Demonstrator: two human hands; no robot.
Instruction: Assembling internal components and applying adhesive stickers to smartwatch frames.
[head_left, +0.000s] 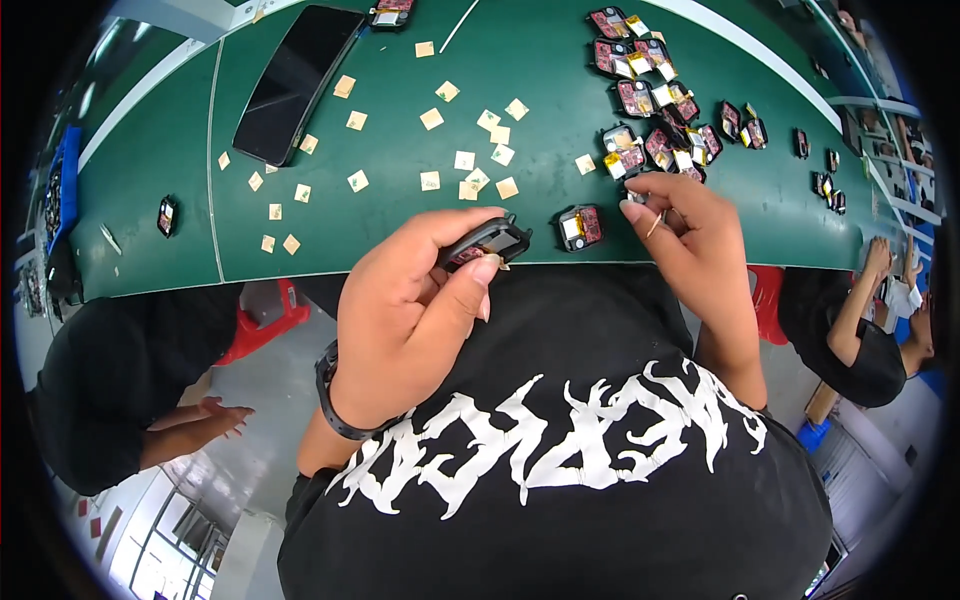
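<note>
My left hand [395, 300] is closed around a small black device housing [497, 240], tilted so that part of a red circuit board shows inside. Its thumb presses at the housing's lower edge, beside a bit of tan paper. My right hand [695, 235] has thumb and forefinger pinched together at the near side of a cluster of device housings [640, 98]; the small whitish and dark thing at the fingertips is mostly hidden. Between my hands, one more open housing [579, 228] with a red board and silvery battery lies on the green table [380, 225].
Many small tan square pieces [431, 119] lie scattered over the table. A black phone [298, 85] rests at the far left, with a lone housing [167, 215] nearer the left end. More housings [743, 125] sit at the right. Another person's hands [205, 420] show at the left.
</note>
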